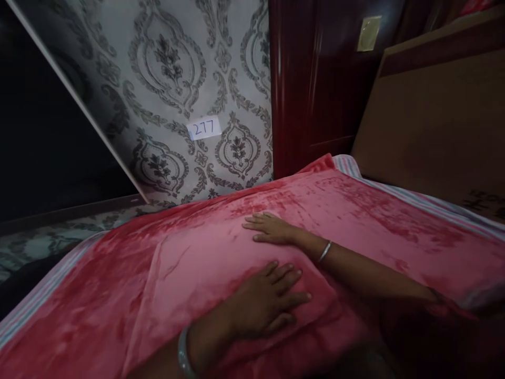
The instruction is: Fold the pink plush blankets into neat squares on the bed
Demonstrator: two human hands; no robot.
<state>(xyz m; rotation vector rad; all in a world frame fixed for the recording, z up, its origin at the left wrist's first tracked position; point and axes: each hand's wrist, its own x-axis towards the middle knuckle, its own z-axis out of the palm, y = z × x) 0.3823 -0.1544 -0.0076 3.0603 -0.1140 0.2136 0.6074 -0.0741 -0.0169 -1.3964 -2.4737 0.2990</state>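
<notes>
A pink and red plush blanket (185, 268) lies folded on a wider spread of the same pink and red plush (90, 295). My left hand (268, 300) rests flat on the folded part, its fingers apart and pointing right. Farther back, my right hand (272, 229) lies palm down on the same folded layer, fingers spread and pointing left. Neither hand grips anything. Each wrist wears a silver bangle. The folded blanket's near edge is partly hidden by my left forearm and by shadow.
Striped cloth (394, 192) shows along the right edge under the plush. A large cardboard box (437, 121) leans at the right. Behind are a dark red door (311, 79) and a patterned wall with a paper marked 277 (205, 128). A dark framed panel (51, 131) stands left.
</notes>
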